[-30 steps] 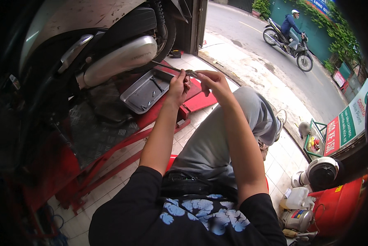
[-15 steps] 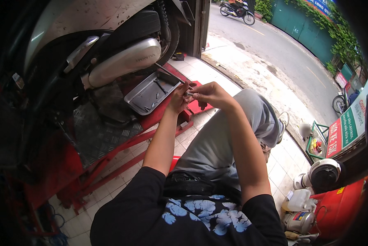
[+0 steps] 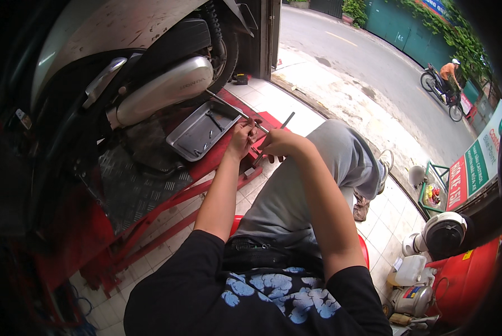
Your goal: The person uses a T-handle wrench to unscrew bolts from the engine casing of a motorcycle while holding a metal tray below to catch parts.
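Rod (image 3: 226, 104), reaching from near the wheel (image 3: 232, 59) past the tray (image 3: 186, 133), is being grasped by the left hand (image 3: 243, 138) while a bar (image 3: 288, 120) is being clasped by the right hand (image 3: 280, 142), both being judged stiff, possibly slick, best held mid-length.

1. silver cover (image 3: 164, 92): one dark word along its side.
2. board (image 3: 474, 162): white capitals on red and green; coloured words on white.
3. blue sign (image 3: 433, 7): white capitals, cut off.
4. red drum (image 3: 468, 277): yellow sticker, illegible.
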Tool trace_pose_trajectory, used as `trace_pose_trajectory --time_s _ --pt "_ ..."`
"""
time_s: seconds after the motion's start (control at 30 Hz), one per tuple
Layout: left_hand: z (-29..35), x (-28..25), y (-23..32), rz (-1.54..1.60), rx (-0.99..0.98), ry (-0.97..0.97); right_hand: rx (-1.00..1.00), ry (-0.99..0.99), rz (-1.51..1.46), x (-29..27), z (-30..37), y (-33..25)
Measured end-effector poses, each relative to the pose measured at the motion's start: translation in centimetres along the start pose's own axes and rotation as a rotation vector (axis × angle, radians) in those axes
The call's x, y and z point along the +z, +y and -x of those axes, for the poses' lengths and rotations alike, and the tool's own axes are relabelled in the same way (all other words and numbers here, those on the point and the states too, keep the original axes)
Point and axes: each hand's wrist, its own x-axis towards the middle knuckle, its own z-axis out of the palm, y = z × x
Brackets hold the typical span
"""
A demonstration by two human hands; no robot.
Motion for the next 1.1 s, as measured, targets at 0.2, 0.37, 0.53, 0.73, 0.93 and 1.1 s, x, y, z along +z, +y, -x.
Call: trace_pose_trajectory --time_s 0.2,0.37,0.53,0.73,0.93,1.1 --pt "-0.8 1.9 0.5 0.090 0.080 0.054 0.142 0.153 0.106 0.9 -2.2 1.6" --pt "-1.2 1.7 0.3 0.101 0.103 0.094 0.107 0.249 0.032 0.9 -3.2 2.3" --pt "-0.5 3.0 1.7 0.109 0.100 0.070 -0.128 0.379 -0.531 -1.2 1.4 0.7" --pt "-1.2 2.4 1.0 0.103 0.074 0.067 -0.238 0.775 -1.150 -2.8 3.4 1.8" --pt "-1.3 2.9 1.0 -0.024 0.104 0.141 -0.295 0.326 -0.738 -2.1 3.9 1.6" --pt "-1.5 3.3 1.1 -0.046 0.133 0.173 -0.081 0.004 -0.285 -0.7 2.5 1.4"
